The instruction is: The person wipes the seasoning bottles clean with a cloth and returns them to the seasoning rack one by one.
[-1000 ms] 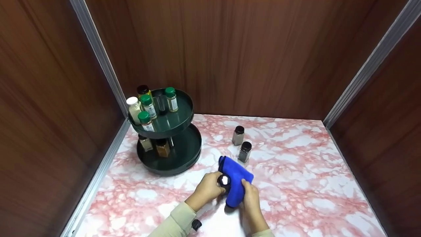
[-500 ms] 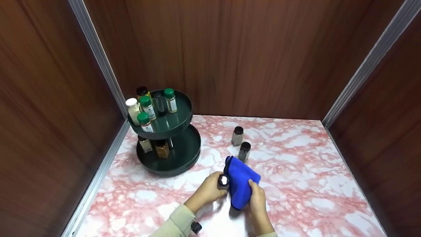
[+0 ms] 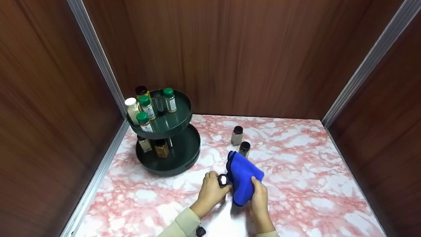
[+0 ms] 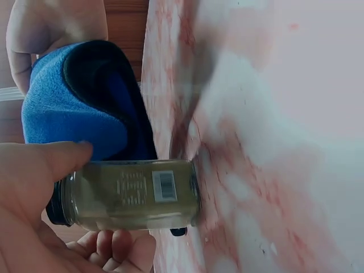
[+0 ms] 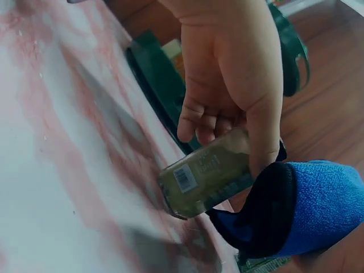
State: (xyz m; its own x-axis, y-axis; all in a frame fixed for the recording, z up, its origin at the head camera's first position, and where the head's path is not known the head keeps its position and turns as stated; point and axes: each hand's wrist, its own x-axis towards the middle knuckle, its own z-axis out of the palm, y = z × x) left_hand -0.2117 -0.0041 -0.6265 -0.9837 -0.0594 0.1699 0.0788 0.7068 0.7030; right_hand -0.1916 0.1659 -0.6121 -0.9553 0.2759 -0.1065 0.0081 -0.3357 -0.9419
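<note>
Blue cloth over red-marbled tabletop between brown, perhaps wooden, walls.

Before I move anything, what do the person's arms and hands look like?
The left sleeve is pale khaki, with a broad cuff ending above the wrist. Only an edge of the right sleeve, similarly pale, shows. The left hand and right hand wear no gloves. A small black object appears beside the left sleeve; whether it's worn is unclear.

Two-tier rack, marbled tabletop, wooden wall
</note>
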